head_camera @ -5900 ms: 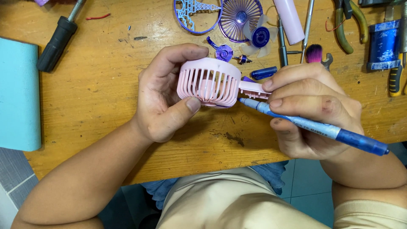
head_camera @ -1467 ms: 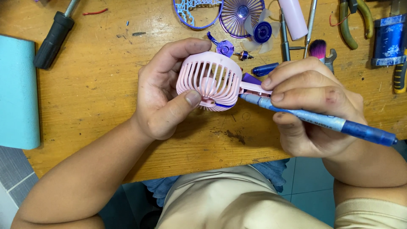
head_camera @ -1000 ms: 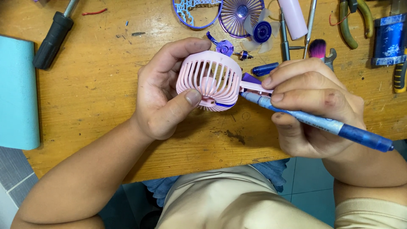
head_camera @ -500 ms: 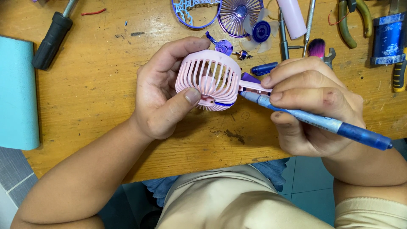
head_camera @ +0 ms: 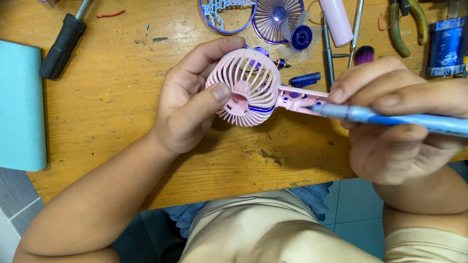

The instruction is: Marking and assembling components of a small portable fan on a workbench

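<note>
Pink plastic: the fan housing (head_camera: 248, 87) I am working on is a small ribbed cage with a short handle stub, held just above the wooden counter (head_camera: 122, 87), near its middle.
Left hand (head_camera: 187, 104): I have it wrapped round the cage, thumb pressed on the front face near the hub, fingers curled over the top rim, so it is clamped on the housing.
Right hand (head_camera: 395, 122): the fingers are pinched together on a blue screwdriver (head_camera: 390, 118), gripped like a pen; its tip meets the open handle stub of the housing.
Weight: I judge the shell very light, hollow and thin-walled.
Stiffness: the ribs look slender and likely to flex or snap if squeezed hard; the rim and hub seem the sturdier parts.
Grip advice: I would take it by the outer rim and the hub, as now, not by single ribs; smooth plastic may slip under a twisting push from the tool.
Behind the housing: a purple grille (head_camera: 278, 17) with a pale fan blade (head_camera: 301, 36), a second purple ring (head_camera: 226, 17), a pink cylinder (head_camera: 336, 20) and a small blue battery (head_camera: 305, 79) lie on the counter.
Far left: a black-handled screwdriver (head_camera: 63, 46) and a light blue block (head_camera: 19, 104).
Far right: green-handled pliers (head_camera: 407, 24) and a dark blue box (head_camera: 446, 46).
</note>
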